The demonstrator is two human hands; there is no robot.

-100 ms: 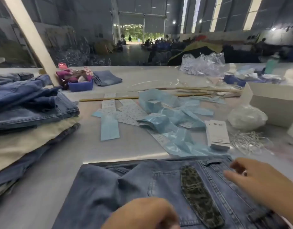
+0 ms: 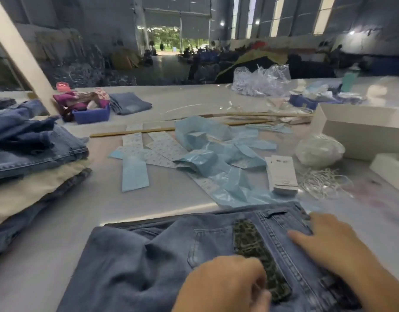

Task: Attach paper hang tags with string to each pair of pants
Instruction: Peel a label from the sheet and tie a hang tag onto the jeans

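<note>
Pair of jeans (image 2: 135,266): lying flat on the grey table (image 2: 59,233) at the bottom centre of the frame, back pocket and dark patterned patch (image 2: 257,253) facing up.

Left hand (image 2: 223,287): sitting at the bottom centre, knuckles up, fingers curling inward over the denim just left of the patch's lower end (whether anything is pinched underneath cannot be told).

Right hand (image 2: 335,244): lying palm down at the lower right, fingers spreading flat across the waistband (image 2: 281,216) area, gripping nothing, thumb pointing toward the patch.

Stack of paper hang tags (image 2: 283,174): resting on the table at centre right, beyond the waistband and apart from both hands.

Loose white strings (image 2: 322,181): tangling just to the right of the tags.

Crumpled light blue plastic (image 2: 216,158): sprawling across the middle of the frame, over printed paper strips (image 2: 162,147).

Stacked folded trousers (image 2: 34,149): piling at the left edge, denim over beige.

White box (image 2: 360,131): standing open at the right edge.
</note>
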